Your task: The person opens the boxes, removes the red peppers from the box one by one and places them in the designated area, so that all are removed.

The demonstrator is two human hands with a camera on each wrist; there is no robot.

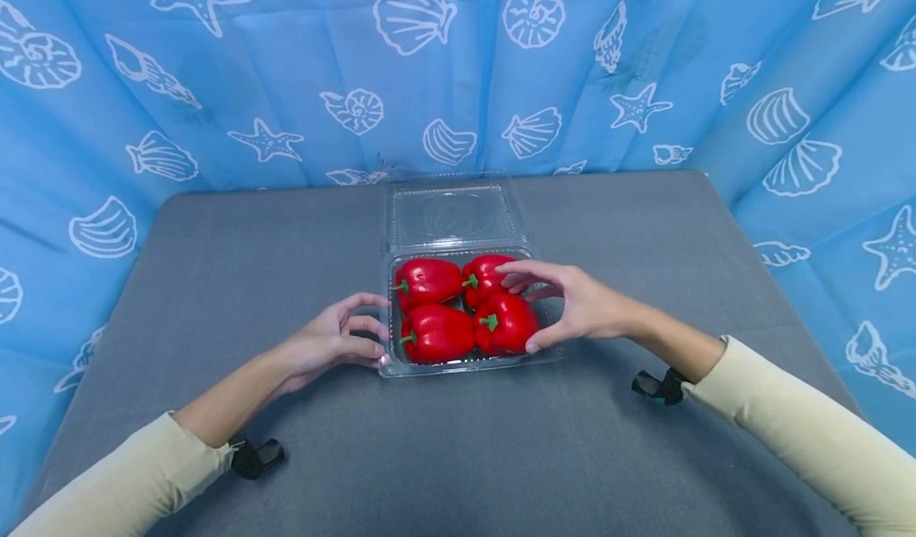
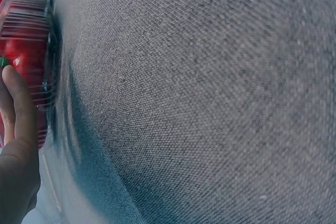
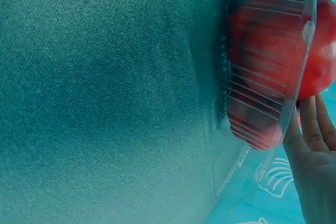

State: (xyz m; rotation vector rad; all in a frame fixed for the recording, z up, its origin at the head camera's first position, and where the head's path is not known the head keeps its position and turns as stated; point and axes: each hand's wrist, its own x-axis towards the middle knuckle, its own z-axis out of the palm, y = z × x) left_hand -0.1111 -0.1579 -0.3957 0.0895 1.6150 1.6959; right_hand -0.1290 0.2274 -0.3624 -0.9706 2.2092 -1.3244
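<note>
Left hand: the left hand [image 1: 339,338] is resting at the container's left edge, its fingers spreading loosely apart and touching the clear side; it is having hold of no pepper.
Right hand: the right hand [image 1: 583,302] is curving thumb and fingers around the front right pepper [image 1: 506,322], holding it with a gap showing before the palm; the forefinger is reaching over the rear right pepper [image 1: 483,273].
Container: the clear plastic container [image 1: 465,368] is sitting at mid-table between both hands, carrying four red peppers.
Left pair: the rear left pepper [image 1: 428,281] and the front left pepper [image 1: 440,334] are lying on their sides, green stems pointing left.
Right pair: the front right pepper is bulging above the rim in the right wrist view; its neighbour is lying just behind it.
Lid: the transparent lid [image 1: 458,211] is lying open behind the container.
Table: grey cloth is covering the table [image 1: 286,235].
Backdrop: a blue curtain [image 1: 286,60] with white shells and starfish is hanging behind and beside.
Arms: pale sleeves [image 1: 801,426] are covering the forearms, black devices [image 1: 658,387] sitting at the cuffs.
</note>
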